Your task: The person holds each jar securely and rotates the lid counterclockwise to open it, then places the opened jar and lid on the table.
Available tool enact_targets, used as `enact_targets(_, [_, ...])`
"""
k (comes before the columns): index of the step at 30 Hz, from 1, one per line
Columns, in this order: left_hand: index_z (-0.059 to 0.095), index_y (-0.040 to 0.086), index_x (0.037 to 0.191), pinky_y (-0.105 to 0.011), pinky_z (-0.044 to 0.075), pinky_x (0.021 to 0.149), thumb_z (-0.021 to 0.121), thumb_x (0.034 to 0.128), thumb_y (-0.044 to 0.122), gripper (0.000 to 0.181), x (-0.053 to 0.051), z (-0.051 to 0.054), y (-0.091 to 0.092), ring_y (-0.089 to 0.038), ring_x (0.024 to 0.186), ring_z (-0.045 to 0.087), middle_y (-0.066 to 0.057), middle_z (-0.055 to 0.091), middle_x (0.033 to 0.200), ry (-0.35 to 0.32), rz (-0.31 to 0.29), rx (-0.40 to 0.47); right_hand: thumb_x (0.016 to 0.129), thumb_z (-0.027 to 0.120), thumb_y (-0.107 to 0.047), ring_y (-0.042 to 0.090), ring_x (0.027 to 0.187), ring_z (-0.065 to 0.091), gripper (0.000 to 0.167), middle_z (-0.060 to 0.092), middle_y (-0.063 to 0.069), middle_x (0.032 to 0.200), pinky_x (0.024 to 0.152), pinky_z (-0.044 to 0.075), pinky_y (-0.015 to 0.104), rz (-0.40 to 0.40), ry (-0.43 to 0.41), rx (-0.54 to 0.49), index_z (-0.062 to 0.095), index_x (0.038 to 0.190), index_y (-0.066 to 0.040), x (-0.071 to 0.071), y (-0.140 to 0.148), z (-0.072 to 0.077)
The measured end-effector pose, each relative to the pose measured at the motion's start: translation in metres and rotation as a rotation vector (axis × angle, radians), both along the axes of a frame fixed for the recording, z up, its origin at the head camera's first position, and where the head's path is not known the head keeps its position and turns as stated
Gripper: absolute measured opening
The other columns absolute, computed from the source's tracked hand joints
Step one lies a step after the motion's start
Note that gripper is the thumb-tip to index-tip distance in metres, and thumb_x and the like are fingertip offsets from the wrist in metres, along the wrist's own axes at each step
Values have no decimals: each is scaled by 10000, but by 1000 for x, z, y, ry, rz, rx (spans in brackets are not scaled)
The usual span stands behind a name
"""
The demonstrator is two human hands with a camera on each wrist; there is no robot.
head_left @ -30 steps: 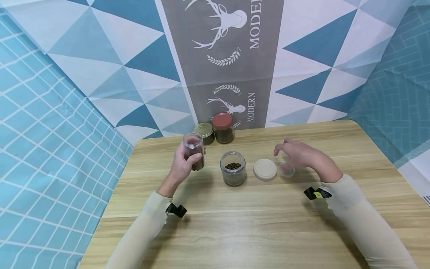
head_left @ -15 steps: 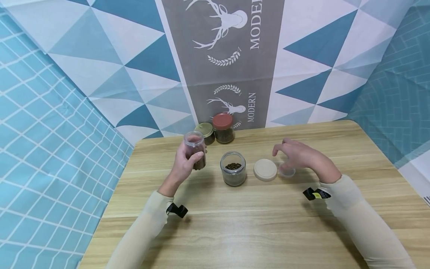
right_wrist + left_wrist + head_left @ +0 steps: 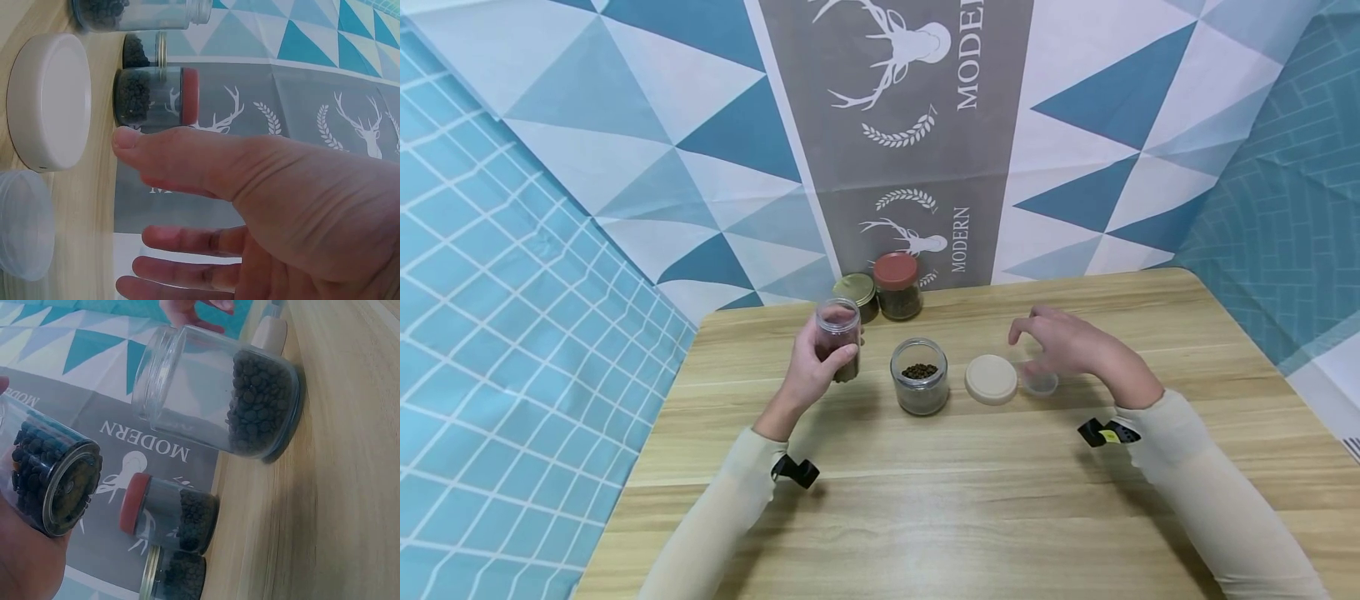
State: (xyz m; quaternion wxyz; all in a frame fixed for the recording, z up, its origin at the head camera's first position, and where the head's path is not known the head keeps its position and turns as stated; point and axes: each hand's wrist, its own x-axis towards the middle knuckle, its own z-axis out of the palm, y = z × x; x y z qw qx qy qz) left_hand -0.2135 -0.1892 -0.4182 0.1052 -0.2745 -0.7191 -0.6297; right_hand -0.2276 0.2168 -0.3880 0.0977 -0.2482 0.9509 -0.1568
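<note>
My left hand (image 3: 805, 365) grips an unlidded clear jar (image 3: 838, 337), held up off the table. Dark bean-like pieces (image 3: 34, 459) lie in its lower part in the left wrist view. To its right stands an open wide glass jar (image 3: 919, 395), partly filled with similar small dark pieces. A cream lid (image 3: 992, 379) lies flat beside that jar. Past it is a translucent lid (image 3: 1041, 382), partly hidden under my right hand (image 3: 1066, 340). That hand hovers with bent, spread fingers and holds nothing; its fingers (image 3: 187, 240) are apart from both lids in the right wrist view.
At the back of the wooden table (image 3: 880, 500) a red-lidded jar (image 3: 898, 292) and a gold-lidded jar (image 3: 857, 293) stand side by side, dark contents inside. Behind them rises a patterned cloth backdrop (image 3: 917, 158). Blue checked cloth (image 3: 512, 333) borders the left side.
The jar in my left hand has shifted slightly to the right, toward the wide glass jar. My right hand stays almost where it was.
</note>
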Motion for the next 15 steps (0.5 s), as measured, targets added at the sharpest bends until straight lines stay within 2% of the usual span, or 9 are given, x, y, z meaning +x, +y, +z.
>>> enact_targets(3, [539,-166,1368,-196,627,863,645,937,-39,463,0,-1,-1,-68,974,773,-87,748,1138,-10,-8,6,909,904,-198,345,1035,634,385,665,252,1223,940,579,612,7,19,-13,771,1250,-81,0,-1,-1])
enact_targets(9, [530,-190,1382,-184,621,889,645,940,-55,477,0,-5,-2,-53,1008,766,-118,747,1173,-31,-13,11,895,914,-186,340,1024,632,389,662,244,1204,921,581,600,2,30,-27,771,1242,-83,1,-1,-2])
enact_targets(15, [514,-172,1410,-180,615,942,657,954,-73,488,-1,-10,-3,-13,1072,740,-368,669,1250,-59,-17,-18,899,920,-195,346,1032,640,407,664,252,1233,921,583,605,-10,23,-26,767,1260,-88,0,-1,-2])
